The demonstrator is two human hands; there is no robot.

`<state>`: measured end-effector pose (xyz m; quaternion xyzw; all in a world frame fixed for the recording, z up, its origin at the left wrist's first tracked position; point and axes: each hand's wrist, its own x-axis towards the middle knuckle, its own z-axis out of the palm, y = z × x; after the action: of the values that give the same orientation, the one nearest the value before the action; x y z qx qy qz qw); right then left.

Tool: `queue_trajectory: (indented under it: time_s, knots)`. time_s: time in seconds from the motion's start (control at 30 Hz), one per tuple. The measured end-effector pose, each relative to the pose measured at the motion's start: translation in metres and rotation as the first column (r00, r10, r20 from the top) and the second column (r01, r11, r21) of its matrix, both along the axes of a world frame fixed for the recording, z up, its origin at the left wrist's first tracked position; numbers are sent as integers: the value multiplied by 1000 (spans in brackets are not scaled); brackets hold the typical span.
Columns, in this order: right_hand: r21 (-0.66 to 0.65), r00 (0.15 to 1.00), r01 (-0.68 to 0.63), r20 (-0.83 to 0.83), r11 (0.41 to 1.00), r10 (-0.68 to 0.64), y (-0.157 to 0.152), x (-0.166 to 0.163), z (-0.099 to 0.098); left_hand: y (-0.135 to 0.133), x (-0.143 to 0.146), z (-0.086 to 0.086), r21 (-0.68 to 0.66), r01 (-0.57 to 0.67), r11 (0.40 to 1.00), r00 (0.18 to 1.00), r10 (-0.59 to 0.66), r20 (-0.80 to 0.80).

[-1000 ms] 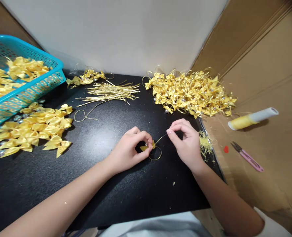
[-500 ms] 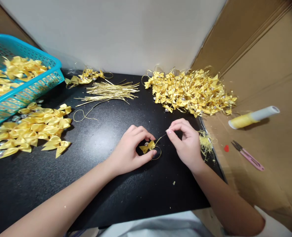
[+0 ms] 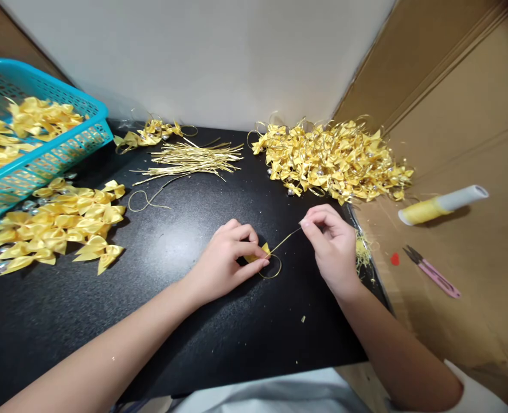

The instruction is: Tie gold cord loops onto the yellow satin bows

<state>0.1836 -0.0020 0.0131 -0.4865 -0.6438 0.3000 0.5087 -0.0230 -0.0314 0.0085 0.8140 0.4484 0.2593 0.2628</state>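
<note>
On the black table, my left hand (image 3: 233, 255) pinches a yellow ribbon bow (image 3: 265, 250) between thumb and forefinger; the fingers hide much of it. A thin gold cord (image 3: 285, 238) runs from the bow up to the right, and its far end is pinched in the fingertips of my right hand (image 3: 329, 244). The cord is drawn nearly straight between both hands. Below the bow, a small loop of cord (image 3: 275, 276) lies against the tabletop.
Yellow bows (image 3: 65, 223) lie by silver bells at left, beside a blue basket (image 3: 86, 129) holding more. Gold cords (image 3: 194, 158) lie at the back, with a heap of corded bows (image 3: 327, 160) right of them. Pink thread snips (image 3: 437, 275) and a yellow-wrapped tube (image 3: 441, 205) rest on cardboard.
My left thumb and forefinger have closed on the bow. The right hand has moved slightly right with the cord end, and the cord between the hands is longer and straighter.
</note>
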Motion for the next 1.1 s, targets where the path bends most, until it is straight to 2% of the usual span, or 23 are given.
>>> queue_trajectory:
  time_s: [0.13, 0.37, 0.9, 1.1]
  knots:
    - [-11, 1000, 23, -13, 1000, -23, 0, 1, -1, 0, -1, 1, 24, 16, 1000, 999, -15, -29]
    - [-9, 1000, -3, -14, 1000, 3, -1, -1, 1, -1, 4, 6, 6, 18, 1000, 999, -18, 29]
    - [-6, 1000, -4, -24, 1000, 4, -2, -2, -1, -2, 9, 4, -13, 8, 1000, 1000, -8, 8]
    - [-3, 998, -3, -66, 1000, 3, 0, -1, -2, -2, 6, 3, 18, -7, 1000, 1000, 7, -5]
